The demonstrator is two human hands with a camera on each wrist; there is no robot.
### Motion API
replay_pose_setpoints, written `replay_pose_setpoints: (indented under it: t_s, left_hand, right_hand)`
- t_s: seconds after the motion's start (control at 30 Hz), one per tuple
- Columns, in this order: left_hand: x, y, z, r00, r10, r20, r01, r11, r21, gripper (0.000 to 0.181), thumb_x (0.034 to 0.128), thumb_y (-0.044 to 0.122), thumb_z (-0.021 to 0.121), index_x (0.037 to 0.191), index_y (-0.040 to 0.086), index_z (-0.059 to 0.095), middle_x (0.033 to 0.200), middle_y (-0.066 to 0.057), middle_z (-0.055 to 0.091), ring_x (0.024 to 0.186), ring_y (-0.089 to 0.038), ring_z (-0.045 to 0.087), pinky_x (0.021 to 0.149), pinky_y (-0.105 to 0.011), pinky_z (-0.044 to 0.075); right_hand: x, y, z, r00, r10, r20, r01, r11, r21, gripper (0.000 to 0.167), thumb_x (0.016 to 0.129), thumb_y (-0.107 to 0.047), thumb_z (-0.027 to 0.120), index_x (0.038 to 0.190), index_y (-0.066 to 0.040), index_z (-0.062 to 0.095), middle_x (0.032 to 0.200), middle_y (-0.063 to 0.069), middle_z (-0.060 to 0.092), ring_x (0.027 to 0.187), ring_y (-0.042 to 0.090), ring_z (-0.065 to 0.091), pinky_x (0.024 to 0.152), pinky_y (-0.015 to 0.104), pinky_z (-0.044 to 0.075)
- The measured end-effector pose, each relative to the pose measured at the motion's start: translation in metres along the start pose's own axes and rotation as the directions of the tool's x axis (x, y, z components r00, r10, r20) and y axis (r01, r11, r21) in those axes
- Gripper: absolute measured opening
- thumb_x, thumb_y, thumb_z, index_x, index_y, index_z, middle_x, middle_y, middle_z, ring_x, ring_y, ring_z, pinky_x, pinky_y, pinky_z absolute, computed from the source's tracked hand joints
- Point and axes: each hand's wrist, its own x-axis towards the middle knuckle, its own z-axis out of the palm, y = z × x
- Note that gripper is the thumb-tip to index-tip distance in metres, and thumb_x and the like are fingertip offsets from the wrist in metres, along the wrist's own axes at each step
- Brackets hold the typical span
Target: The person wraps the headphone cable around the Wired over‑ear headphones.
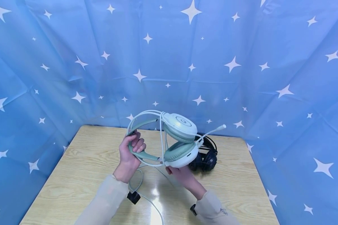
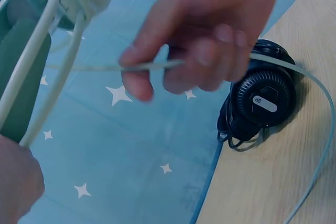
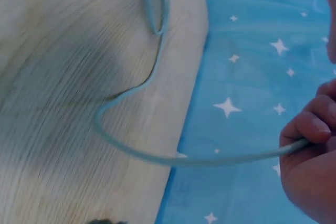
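Left hand (image 1: pixel 128 157) grips white-and-green headset (image 1: pixel 180 126) by its headband (image 1: pixel 147 155) above the tabletop (image 1: pixel 87 156), presumably steadying it; right hand (image 1: pixel 183 175) pinches its cable (image 3: pixel 220 160), probably controlling slack. Black headphones (image 1: pixel 209 161) near far edge.

Left hand (image 1: pixel 128 154) raised, fingers (image 1: pixel 139 145) curled; right hand (image 1: pixel 181 174) lower, pinching; forearms (image 1: pixel 104 200) angled inward

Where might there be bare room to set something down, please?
Bare table spans from its left edge to the left sleeve, and from the black headphones to the right edge. The middle is crowded: cable, right hand and held white headset.
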Motion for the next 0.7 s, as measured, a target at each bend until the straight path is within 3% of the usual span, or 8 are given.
replay_pose_setpoints:
  t_s: [0.03, 0.1, 0.2, 0.33, 0.53, 0.63, 0.7]
  left_hand:
    - [0.000, 0.000, 0.001, 1.000, 0.015, -0.014, -0.015, 1.000, 0.011, 0.019, 0.0947, -0.001, 0.040, 0.087, 0.012, 0.052, 0.065, 0.004, 0.023, 0.048, -0.006, 0.022, 0.045, -0.016, 0.028]
    - [0.000, -0.001, 0.004, 0.998, 0.049, -0.047, -0.047, 0.998, 0.038, 0.021, 0.0953, -0.002, 0.039, 0.085, 0.012, 0.050, 0.065, 0.004, 0.023, 0.047, -0.006, 0.024, 0.045, -0.016, 0.026]
    - [0.000, -0.002, 0.007, 0.990, 0.095, -0.109, -0.085, 0.993, 0.087, 0.020, 0.0955, -0.004, 0.039, 0.085, 0.010, 0.050, 0.063, 0.004, 0.027, 0.046, -0.006, 0.025, 0.045, -0.016, 0.024]
    - [0.000, -0.003, 0.011, 0.972, 0.148, -0.185, -0.116, 0.978, 0.171, 0.020, 0.0950, -0.004, 0.039, 0.085, 0.009, 0.050, 0.061, 0.005, 0.032, 0.044, -0.005, 0.026, 0.044, -0.015, 0.023]
    - [0.003, -0.007, 0.013, 0.935, 0.255, -0.248, -0.170, 0.933, 0.317, 0.022, 0.0928, -0.006, 0.042, 0.082, 0.010, 0.050, 0.058, 0.006, 0.034, 0.042, -0.003, 0.031, 0.041, -0.014, 0.025]
    - [0.004, -0.008, 0.013, 0.904, 0.324, -0.279, -0.197, 0.894, 0.402, 0.020, 0.0904, -0.007, 0.045, 0.082, 0.010, 0.049, 0.058, 0.006, 0.035, 0.042, -0.003, 0.031, 0.041, -0.015, 0.025]
    - [0.004, -0.009, 0.012, 0.879, 0.381, -0.287, -0.216, 0.855, 0.472, 0.018, 0.0882, -0.008, 0.049, 0.084, 0.010, 0.049, 0.057, 0.006, 0.036, 0.042, -0.004, 0.032, 0.041, -0.016, 0.025]
  right_hand:
    - [0.004, -0.032, -0.001, 0.999, 0.043, 0.030, -0.044, 0.998, 0.038, 0.017, 0.106, 0.004, 0.043, 0.101, 0.002, 0.060, 0.069, 0.012, 0.050, 0.057, 0.022, 0.044, 0.052, 0.032, 0.038]
    - [0.006, -0.081, -0.004, 0.997, 0.064, 0.046, -0.066, 0.997, 0.045, 0.022, 0.109, 0.000, 0.039, 0.108, -0.001, 0.061, 0.070, 0.004, 0.049, 0.059, 0.013, 0.044, 0.056, 0.025, 0.038]
    - [0.006, -0.100, -0.006, 0.977, 0.199, 0.073, -0.197, 0.980, -0.033, 0.024, 0.111, -0.009, 0.040, 0.110, -0.003, 0.063, 0.072, -0.001, 0.050, 0.061, 0.009, 0.045, 0.059, 0.025, 0.040]
    - [0.002, -0.092, -0.004, 0.965, 0.250, 0.080, -0.239, 0.963, -0.125, 0.027, 0.113, -0.023, 0.041, 0.111, -0.012, 0.065, 0.071, -0.009, 0.050, 0.060, 0.004, 0.044, 0.057, 0.025, 0.039]
    - [-0.002, -0.090, -0.004, 0.986, 0.151, 0.065, -0.143, 0.982, -0.122, 0.025, 0.111, -0.014, 0.044, 0.105, -0.008, 0.068, 0.069, -0.009, 0.052, 0.059, 0.001, 0.046, 0.054, 0.024, 0.042]
    - [-0.003, -0.093, -0.005, 0.987, 0.148, 0.061, -0.143, 0.987, -0.079, 0.025, 0.110, -0.013, 0.046, 0.105, -0.005, 0.069, 0.070, -0.007, 0.053, 0.060, 0.002, 0.047, 0.054, 0.024, 0.042]
    - [-0.003, -0.095, -0.007, 0.983, 0.172, 0.065, -0.169, 0.984, -0.053, 0.024, 0.109, -0.015, 0.049, 0.104, -0.006, 0.070, 0.070, -0.007, 0.054, 0.060, 0.002, 0.048, 0.053, 0.023, 0.041]
